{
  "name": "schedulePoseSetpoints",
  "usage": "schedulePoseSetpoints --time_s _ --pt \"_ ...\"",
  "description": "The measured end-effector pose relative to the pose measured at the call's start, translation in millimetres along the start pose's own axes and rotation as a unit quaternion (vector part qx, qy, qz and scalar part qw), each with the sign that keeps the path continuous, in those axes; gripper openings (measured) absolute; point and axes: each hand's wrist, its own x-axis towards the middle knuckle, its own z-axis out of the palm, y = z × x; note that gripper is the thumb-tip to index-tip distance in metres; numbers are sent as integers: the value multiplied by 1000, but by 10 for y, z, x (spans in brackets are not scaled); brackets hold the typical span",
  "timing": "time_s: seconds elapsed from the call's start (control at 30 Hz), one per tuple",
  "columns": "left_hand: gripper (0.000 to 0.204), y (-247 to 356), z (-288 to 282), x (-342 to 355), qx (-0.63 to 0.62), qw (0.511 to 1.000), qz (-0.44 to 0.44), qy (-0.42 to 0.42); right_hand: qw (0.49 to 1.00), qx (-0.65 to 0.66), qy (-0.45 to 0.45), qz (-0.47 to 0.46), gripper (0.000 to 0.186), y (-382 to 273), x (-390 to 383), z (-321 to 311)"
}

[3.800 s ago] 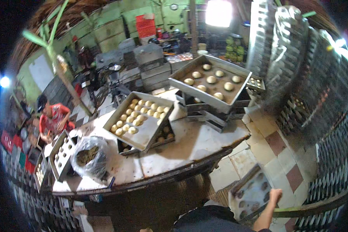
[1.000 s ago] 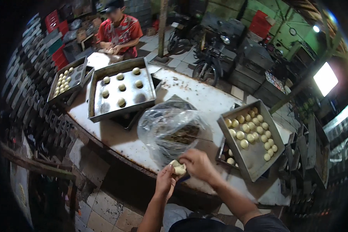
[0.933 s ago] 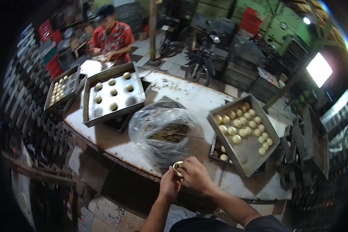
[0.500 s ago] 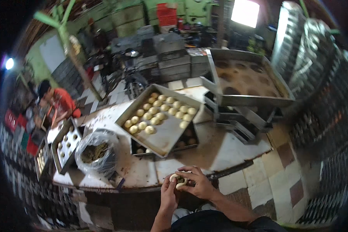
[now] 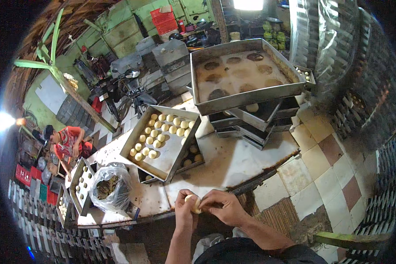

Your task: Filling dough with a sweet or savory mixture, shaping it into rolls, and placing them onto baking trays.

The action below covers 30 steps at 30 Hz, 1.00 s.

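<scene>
A pale dough piece (image 5: 192,204) is held in front of the body, just off the near edge of the table (image 5: 233,169). It is gripped by the left hand (image 5: 185,207); its right side is pinched by the bent fingers of the right hand (image 5: 226,209). Neither hand is released. The piece is judged to be near closing, though whether filling is enclosed cannot be told.

Done: rows of dough balls (image 5: 152,154) are set out in the middle tray (image 5: 169,159), which is laid askew over another tray. Further balls are spaced in the left tray (image 5: 81,207), beside the plastic bag (image 5: 112,207). The bag is open, and dark filling (image 5: 104,188) is seen within.

Left: the piece in hand is not yet placed in any tray. On the bottom of the top tray (image 5: 255,97) of the right-hand stack, only dark round marks are seen; that tray is judged to be unfilled. How many pieces are outstanding cannot be established.
</scene>
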Motion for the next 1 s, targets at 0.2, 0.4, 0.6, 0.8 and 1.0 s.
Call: schedulePoseSetpoints --time_s 0.2,0.4,0.6,0.8,1.0 --pt "36 271 -249 -445 111 974 190 -56 978 140 66 139 30 54 98 384" --pt "37 459 -1196 -634 92 980 151 87 998 -43 -13 -35 20 -276 414 1400" --pt "44 685 -1902 -1034 172 956 207 119 971 153 -72 171 16 -134 714 2297" --pt "38 611 -2698 -872 119 972 140 148 984 -110 -140 -16 12 21 919 2847" --pt "40 813 -2630 -539 189 981 28 -15 981 -25 -53 186 14 152 961 2626"
